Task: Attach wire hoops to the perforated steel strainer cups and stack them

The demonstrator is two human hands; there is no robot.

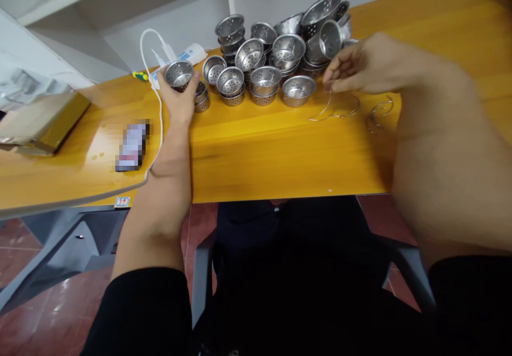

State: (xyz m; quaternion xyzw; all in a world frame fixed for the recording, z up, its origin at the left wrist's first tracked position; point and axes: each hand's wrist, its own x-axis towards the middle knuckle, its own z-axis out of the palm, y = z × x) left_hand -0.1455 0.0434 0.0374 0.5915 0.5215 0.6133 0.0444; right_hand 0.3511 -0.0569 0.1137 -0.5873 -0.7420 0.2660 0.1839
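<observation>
My left hand (178,100) is wrapped round a small perforated metal cup (178,73) at the left end of a heap of several like cups (276,52) on the yellow wooden table (260,153). My right hand (360,65) hovers at the heap's right side, its fingers pinched together on a thin wire ring (334,108) that hangs down to the table. More bent wire pieces (378,113) lie to the right of it.
A phone (132,147) lies left of my forearm, beside a white cable (160,105) that runs to a power strip (188,55). A gold-coloured box (52,124) sits at the far left. The near table edge is close to my lap.
</observation>
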